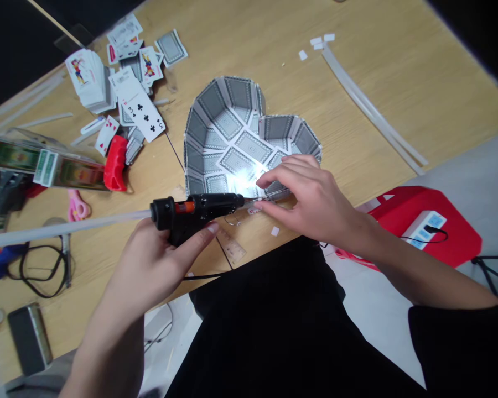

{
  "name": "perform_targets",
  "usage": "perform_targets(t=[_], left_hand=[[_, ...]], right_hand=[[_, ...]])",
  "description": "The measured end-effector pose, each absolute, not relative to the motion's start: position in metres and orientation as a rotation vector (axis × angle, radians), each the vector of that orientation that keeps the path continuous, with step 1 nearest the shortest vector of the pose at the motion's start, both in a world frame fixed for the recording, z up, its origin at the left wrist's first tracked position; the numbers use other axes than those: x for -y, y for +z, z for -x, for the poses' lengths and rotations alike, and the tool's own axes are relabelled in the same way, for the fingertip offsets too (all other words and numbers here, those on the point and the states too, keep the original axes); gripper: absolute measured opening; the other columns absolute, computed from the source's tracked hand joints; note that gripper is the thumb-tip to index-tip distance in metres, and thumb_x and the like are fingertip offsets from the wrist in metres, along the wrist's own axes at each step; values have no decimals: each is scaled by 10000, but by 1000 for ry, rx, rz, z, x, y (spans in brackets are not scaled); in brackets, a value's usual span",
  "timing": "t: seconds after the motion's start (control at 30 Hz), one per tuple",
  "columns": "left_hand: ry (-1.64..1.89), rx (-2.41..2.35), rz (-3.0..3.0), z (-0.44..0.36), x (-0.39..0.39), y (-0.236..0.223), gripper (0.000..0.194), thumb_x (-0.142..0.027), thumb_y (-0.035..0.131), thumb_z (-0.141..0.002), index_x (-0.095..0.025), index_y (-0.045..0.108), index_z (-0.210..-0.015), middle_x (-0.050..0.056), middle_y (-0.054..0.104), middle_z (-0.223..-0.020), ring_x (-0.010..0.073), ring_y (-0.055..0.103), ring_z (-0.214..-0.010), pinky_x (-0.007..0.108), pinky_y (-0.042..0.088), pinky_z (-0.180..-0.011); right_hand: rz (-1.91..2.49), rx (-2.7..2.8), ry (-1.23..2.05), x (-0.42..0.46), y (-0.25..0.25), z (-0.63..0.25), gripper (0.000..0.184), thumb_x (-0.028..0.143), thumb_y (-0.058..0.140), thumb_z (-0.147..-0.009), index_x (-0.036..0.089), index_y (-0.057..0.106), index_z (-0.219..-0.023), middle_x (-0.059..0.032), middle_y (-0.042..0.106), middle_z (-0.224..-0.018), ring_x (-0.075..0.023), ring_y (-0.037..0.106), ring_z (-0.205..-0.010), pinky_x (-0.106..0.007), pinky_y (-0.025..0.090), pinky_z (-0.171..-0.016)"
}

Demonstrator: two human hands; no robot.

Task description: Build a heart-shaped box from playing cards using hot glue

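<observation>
Left grip [160, 268] closed round the black glue gun [216, 205], thumb along its body, long translucent glue stick [70, 226] out the back. Right grip [311, 190] has thumb and index spread near the nozzle, at the near edge of the heart-shaped card box [197, 132] on the bench [253, 33]; can't tell whether the other fingers press its wall.

Risks, my judgement: burn is the main one, nozzle sits very close to thumb and index; any slip of the gun hand does it. Hot glue could drip on the rim or the inner cards if aim drifts. Thin card wall could bend or come unstuck if pushed. Long stick could snag the clutter on the left and swing the tip. Black cable [205, 276] at the bench edge could catch a sleeve.

Writing: "3" and clubs on a loose card [143, 110]; a red "5", probably, on a scrap under the nozzle. Picture cards [78, 74]: text unreadable. Green-and-white card packs [14, 155]: brand too blurred. Ruler [232, 249]: numbers unclear. Power strip [425, 229]: blue markings, no legible label.
</observation>
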State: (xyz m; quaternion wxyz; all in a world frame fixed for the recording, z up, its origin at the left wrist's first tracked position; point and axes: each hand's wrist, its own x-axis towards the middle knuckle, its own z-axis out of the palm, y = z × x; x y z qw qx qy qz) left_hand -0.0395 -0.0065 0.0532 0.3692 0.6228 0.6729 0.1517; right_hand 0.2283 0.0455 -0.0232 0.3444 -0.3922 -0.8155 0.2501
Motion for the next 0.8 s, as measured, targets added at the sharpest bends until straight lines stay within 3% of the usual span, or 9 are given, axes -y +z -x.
perform_targets(t=[0.43, 0.67, 0.8], left_hand=[[389, -1741, -1584, 36, 3, 60, 284, -467, 769, -878, -250, 701, -707, -2, 491, -488, 213, 568, -617, 286, 338, -454], [392, -1751, -1605, 42, 7, 62, 462, -488, 789, -888, -263, 567, -551, 18, 462, -458, 260, 662, -728, 278, 370, -473], [394, -1773, -1574, 45, 11, 63, 441, -498, 799, -889, -270, 592, -574, 20, 472, -461, 277, 693, -778, 278, 365, -467]], right_hand=[[1021, 2129, 654, -46, -23, -228, 73, 237, 738, -979, 243, 706, -1045, -39, 810, -1024, -284, 742, -1030, -471, 494, -1046], [1029, 2128, 645, -45, -22, -227, 74, 228, 747, -971, 238, 710, -1035, -40, 812, -1012, -280, 742, -1017, -472, 494, -1044], [1024, 2141, 635, -45, -21, -227, 70, 224, 752, -971, 224, 716, -1031, -41, 810, -992, -271, 742, -985, -467, 498, -1041]])
